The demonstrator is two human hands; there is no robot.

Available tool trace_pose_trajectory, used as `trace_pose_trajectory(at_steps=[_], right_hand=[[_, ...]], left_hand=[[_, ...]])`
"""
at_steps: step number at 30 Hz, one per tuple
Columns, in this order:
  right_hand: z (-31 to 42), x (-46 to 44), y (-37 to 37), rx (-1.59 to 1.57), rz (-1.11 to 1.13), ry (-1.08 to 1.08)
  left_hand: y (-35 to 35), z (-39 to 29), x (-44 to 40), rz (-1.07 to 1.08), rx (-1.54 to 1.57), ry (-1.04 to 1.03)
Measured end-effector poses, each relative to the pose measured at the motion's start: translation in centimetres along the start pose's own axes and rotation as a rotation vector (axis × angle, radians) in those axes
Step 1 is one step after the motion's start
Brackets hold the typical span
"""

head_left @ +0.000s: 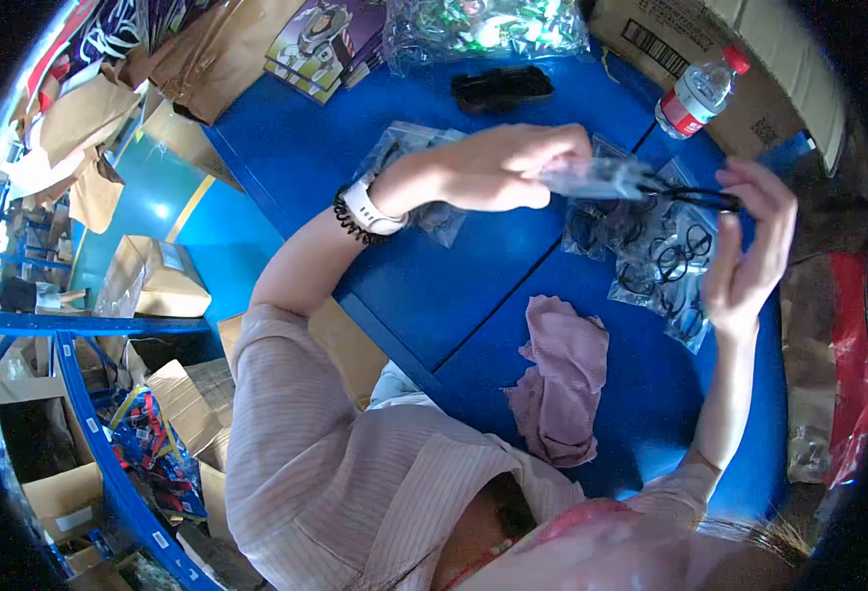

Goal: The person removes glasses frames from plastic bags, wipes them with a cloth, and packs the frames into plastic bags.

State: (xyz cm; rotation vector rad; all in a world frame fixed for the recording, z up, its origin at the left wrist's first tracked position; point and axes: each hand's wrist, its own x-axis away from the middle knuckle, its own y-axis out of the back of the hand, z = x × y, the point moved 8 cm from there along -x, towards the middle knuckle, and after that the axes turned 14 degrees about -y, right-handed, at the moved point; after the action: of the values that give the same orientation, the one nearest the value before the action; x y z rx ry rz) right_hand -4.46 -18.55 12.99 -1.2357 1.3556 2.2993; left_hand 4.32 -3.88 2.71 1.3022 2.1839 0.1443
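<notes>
My left hand (537,167), with a white watch and a black coiled band at the wrist, is closed on a clear plastic bag (592,179), which is blurred. A thin black looped item (695,196) stretches from the bag toward my right hand (754,236). The right fingers are curved and apart from the thumb, close around the item's far end; no firm grip shows. Below lie several clear bags with black looped items (670,258). More such bags (441,222) lie partly hidden under my left forearm.
A crumpled pink cloth (564,379) lies on the blue table (483,286). Toward the back are a black object (501,89), a plastic bottle (695,97), printed cards (321,44), a shiny clear bag (488,30) and a cardboard box (739,59). Shelving with boxes (163,281) stands left.
</notes>
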Motion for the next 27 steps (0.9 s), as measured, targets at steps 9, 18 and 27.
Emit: trace_pose_trajectory(at_steps=[9,18,27], right_hand=[[-2.7,0.5,0.2,-0.392,0.052,-0.395],[2.4,1.7,-3.1,-0.272,0.234,-0.118],[2.2,1.6,-3.9,-0.239,0.236,-0.288]], left_hand=[[4.9,-3.5,0.4,-0.175,-0.962,-0.313],[-2.3,-1.7,-0.6,0.081,0.305,-0.047],[-1.7,-0.8,-0.4,0.023,0.227,0.054]])
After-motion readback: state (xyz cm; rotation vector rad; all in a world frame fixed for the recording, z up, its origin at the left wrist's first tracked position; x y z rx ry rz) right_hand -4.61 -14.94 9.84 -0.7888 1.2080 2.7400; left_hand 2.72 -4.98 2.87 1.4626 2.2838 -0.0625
